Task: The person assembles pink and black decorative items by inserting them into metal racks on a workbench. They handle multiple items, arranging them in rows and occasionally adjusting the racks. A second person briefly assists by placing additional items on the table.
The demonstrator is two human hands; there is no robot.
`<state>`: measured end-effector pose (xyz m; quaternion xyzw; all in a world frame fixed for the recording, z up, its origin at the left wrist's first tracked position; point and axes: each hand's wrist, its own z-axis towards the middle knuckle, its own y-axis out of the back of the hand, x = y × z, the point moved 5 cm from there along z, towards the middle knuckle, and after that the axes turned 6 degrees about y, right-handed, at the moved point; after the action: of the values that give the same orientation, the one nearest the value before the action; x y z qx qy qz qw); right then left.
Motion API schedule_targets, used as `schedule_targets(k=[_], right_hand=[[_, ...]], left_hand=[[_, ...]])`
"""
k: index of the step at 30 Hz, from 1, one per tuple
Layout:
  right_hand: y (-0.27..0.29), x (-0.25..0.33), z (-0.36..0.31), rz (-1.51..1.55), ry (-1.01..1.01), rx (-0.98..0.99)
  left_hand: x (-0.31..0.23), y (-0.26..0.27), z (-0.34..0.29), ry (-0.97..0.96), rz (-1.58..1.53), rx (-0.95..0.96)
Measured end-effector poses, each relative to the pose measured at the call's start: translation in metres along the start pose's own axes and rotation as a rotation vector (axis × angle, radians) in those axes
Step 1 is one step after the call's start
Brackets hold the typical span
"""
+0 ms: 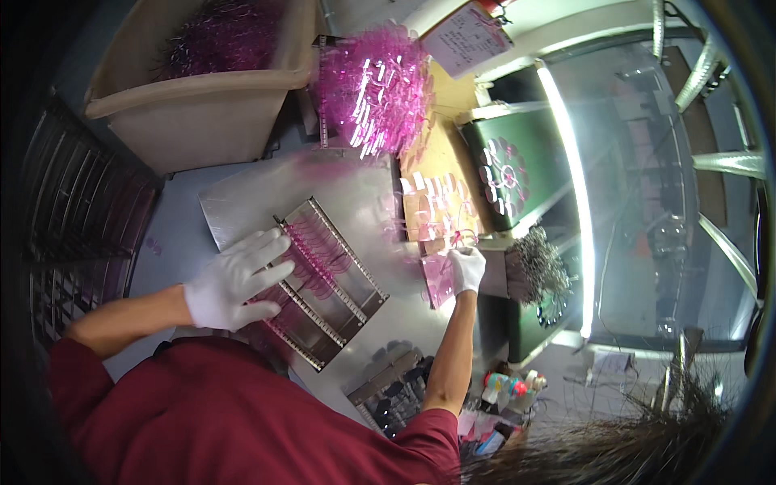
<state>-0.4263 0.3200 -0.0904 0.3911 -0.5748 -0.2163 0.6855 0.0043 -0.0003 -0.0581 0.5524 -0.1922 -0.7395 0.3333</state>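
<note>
1. From my remote seat, the left hand (242, 279) is splayed, white-gloved, fingertips over the edge of a notched metal rack (347, 301); I see nothing gripped.
2. The right hand (466, 263) has its fingertips drawn together at a small pink piece (461, 238); I can't tell whether they grip it.
3. Thin pink translucent lens-like pieces (315, 267) stand in rows in the rack, which lies on the desk (242, 194), slanted.
4. I'd worry about the left fingers snagging the rows: a sideways drag could scratch or unseat pieces. A loose right pinch might drop something.
5. Textures: matte cloth gloves, smooth greyish metal desktop, toothed straight rails, glossy curved pink plastic-looking edges.
</note>
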Motion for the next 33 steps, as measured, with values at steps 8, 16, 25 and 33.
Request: schedule_targets(k=[8,16,25,33], right_hand=[[-0.042,-0.009,-0.058,0.116,-0.053,-0.113],[-0.138,-0.015,-0.05,-0.366,-0.061,-0.032],[-0.072,0.036,-0.087,0.031,0.037,-0.013],[-0.051,0.202,-0.329,0.575,-0.029,0.24]], left_hand=[[-0.075,-0.029,0.015,-0.305,-0.27,-0.084],[-0.033,0.008,-0.064,0.021,-0.046,-0.109],[-0.022,-0.007,-0.032,0.684,-0.918,0.08],[-0.044,-0.065,0.043,0.43,-2.005,0.257]])
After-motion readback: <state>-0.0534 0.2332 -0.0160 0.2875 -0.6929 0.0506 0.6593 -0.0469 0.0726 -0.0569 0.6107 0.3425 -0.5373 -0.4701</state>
